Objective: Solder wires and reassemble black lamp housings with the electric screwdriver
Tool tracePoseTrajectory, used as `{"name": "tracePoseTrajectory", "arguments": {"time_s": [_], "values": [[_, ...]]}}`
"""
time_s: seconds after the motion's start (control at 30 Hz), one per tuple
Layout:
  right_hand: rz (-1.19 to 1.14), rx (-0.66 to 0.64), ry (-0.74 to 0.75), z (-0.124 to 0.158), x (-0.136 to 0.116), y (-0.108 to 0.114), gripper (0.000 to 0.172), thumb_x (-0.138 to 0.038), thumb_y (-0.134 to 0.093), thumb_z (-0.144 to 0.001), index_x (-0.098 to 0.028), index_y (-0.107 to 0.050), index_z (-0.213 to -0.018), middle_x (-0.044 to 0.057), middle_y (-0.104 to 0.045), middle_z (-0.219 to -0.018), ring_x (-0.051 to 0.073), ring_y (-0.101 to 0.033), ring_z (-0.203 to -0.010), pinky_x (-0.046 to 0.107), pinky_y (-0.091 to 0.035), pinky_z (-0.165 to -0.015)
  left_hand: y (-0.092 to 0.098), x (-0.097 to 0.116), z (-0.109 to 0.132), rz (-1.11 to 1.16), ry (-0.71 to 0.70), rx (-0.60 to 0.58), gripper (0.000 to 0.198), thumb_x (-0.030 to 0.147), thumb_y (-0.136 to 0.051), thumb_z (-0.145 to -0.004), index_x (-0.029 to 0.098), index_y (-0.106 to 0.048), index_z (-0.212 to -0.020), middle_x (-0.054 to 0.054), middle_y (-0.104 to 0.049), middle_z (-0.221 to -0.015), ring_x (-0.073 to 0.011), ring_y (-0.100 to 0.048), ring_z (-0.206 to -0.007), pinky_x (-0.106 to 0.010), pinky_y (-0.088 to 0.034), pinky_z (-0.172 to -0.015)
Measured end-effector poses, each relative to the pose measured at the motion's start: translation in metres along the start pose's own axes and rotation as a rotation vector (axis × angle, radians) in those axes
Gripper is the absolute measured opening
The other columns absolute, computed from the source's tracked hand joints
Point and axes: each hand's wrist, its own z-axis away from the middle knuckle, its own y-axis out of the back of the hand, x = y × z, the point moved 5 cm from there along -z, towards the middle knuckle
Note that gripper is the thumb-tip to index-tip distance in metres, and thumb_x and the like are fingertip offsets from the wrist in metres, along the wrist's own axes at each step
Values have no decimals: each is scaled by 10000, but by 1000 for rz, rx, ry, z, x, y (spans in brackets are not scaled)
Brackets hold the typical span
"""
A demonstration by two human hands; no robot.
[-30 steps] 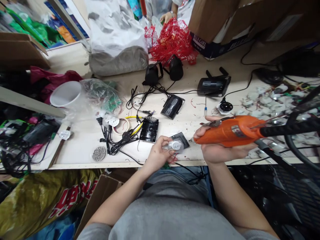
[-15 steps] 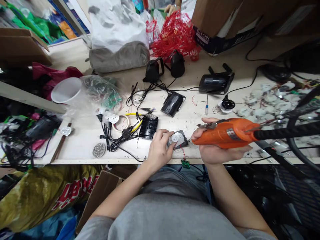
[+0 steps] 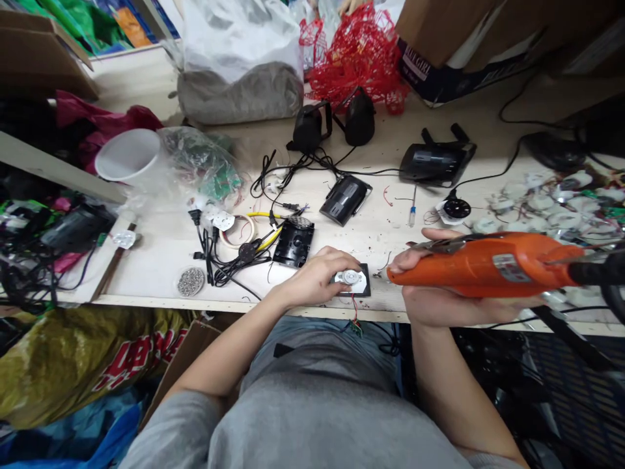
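My right hand point(image 3: 439, 296) is wrapped round an orange power screwdriver point(image 3: 483, 266) held level, its tip pointing left at a small black plate point(image 3: 364, 286) near the table's front edge. My left hand point(image 3: 312, 279) pinches a small white round part point(image 3: 350, 278) and holds it down on that plate. Thin red wires and a tiny green board point(image 3: 356, 326) hang from the part below the table edge.
On the wooden table point(image 3: 161, 251) lie black camera housings point(image 3: 345, 198), a black square piece point(image 3: 293, 242), tangled cables point(image 3: 229, 264), a tape ring point(image 3: 239, 229), a dish of screws point(image 3: 191, 281) and a white cup point(image 3: 127, 155). Many white round parts point(image 3: 537, 202) lie at the right.
My left hand brought the white part from the table edge onto the black plate and now presses it there. The screwdriver stayed pointing at it.
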Motion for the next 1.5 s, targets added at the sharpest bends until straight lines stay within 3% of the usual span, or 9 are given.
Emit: {"name": "tracePoseTrajectory", "arguments": {"time_s": [0.17,0.37,0.53,0.63,0.87,1.07,1.33,1.43,1.5], "values": [[31,22,-5,-1,-5,1,876,-932,-318,-737,-182,-709,-965,103,-673,-770,169,-554,-395,337,-446,-346,0,-1,-3,7,-16,-44,324,176,-616,-928,212,-626,-1249,-101,-673,-1295,-251,-589,-1229,-452,-434,-1077],[103,-10,35,-5,-16,-6,844,-925,-340,-748,-190,-728,-897,46,-590,-614,184,-545,-378,332,-438,-324,-2,-3,-1,25,-28,-91,575,157,-776,-791,233,-572,-1324,-111,-629,-1354,-278,-563,-1274,-477,-422,-1103],[81,38,81,-7,-19,-6,818,-918,-362,-744,-187,-711,-858,65,-641,-672,170,-531,-338,326,-412,-280,-1,-7,-10,28,29,-114,505,147,-789,-753,195,-618,-1226,-132,-602,-1356,-282,-554,-1290,-461,-429,-1102],[67,44,60,-5,-18,-3,815,-926,-408,-712,-186,-718,-854,47,-626,-627,182,-535,-330,336,-420,-273,2,-8,-16,18,74,-105,464,164,-822,-694,193,-651,-1125,-103,-642,-1229,-275,-597,-1186,-438,-471,-1034],[79,-43,42,-4,-22,-5,838,-946,-455,-664,-202,-744,-919,27,-574,-561,197,-551,-361,335,-432,-299,-1,0,-20,40,92,-190,464,142,-831,-671,241,-710,-1107,-58,-667,-1130,-249,-616,-1104,-403,-486,-987],[69,-24,71,-3,-22,-1,796,-914,-439,-712,-224,-751,-955,41,-611,-636,190,-570,-406,334,-448,-339,0,-12,-23,30,238,-63,496,149,-885,-572,245,-746,-1039,-49,-651,-1042,-245,-633,-1015,-388,-512,-913],[39,-69,64,-2,-21,-1,804,-908,-449,-713,-216,-763,-975,34,-595,-577,201,-564,-424,335,-444,-365,-2,-8,-23,-101,247,-186,469,218,-828,-698,283,-700,-1145,-57,-643,-1105,-290,-602,-1098,-468,-490,-967],[48,-5,57,-2,-21,5,810,-920,-411,-717,-225,-738,-974,39,-594,-634,199,-568,-438,347,-449,-384,7,-5,-17,-57,158,-225,698,179,-843,-683,285,-595,-1328,-78,-631,-1250,-295,-574,-1202,-468,-473,-1025],[-3,-3,-46,-4,-16,12,842,-958,-391,-676,-241,-707,-986,53,-616,-723,201,-577,-455,384,-476,-413,19,-2,-15,-12,83,-242,824,137,-834,-683,293,-514,-1425,-90,-595,-1354,-281,-558,-1259,-442,-468,-1048]]}}
